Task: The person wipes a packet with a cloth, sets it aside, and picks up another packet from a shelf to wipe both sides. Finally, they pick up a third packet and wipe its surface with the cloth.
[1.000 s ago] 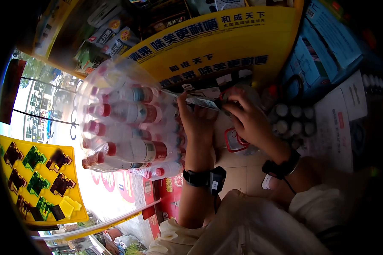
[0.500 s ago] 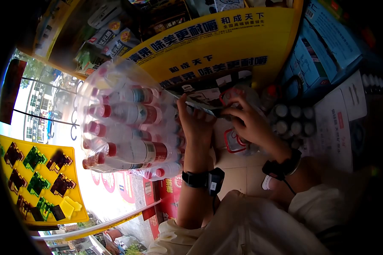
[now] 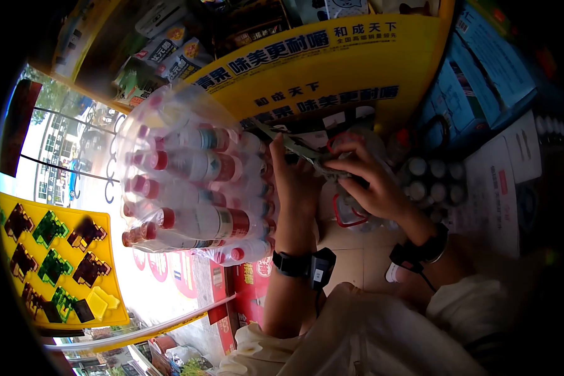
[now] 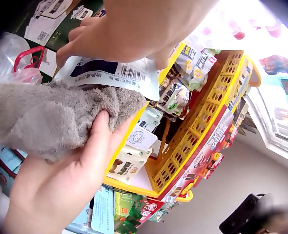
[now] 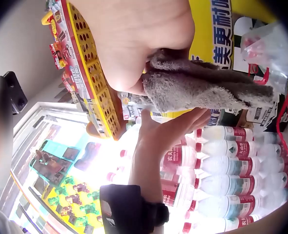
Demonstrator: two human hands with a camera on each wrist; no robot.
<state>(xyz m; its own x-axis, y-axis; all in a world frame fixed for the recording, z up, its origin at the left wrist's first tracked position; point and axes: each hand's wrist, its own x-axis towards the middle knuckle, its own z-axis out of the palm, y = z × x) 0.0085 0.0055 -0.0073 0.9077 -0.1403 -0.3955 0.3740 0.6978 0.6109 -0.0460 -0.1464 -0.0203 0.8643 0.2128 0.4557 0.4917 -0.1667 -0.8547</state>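
My left hand (image 3: 294, 185) holds a flat snack packet (image 4: 139, 73), silvery with a dark panel and a barcode. In the head view the packet is tilted nearly edge-on above that hand. A fluffy grey cloth (image 4: 41, 117) is pinched in my right hand (image 4: 61, 190), its thumb pressed into the pile. The cloth lies along the packet's edge in the left wrist view. From the right wrist, the folded cloth (image 5: 197, 87) hangs out of the right hand, with the left hand (image 5: 173, 126) close under it. Part of the packet is hidden behind the cloth.
Shrink-wrapped water bottles (image 3: 194, 182) stand left of my hands. Behind is a yellow printed board (image 3: 332, 69) fronting a rack of packets. Dark-topped bottles (image 3: 432, 178) and blue cartons (image 3: 482, 75) are at the right; a red-handled clear container (image 3: 351, 210) sits below the right hand.
The packet has turned from showing its printed face to a narrower, slanted edge. Both hands remain close together, the right hand's fingers shifted slightly along the packet. The head view has moved a little.
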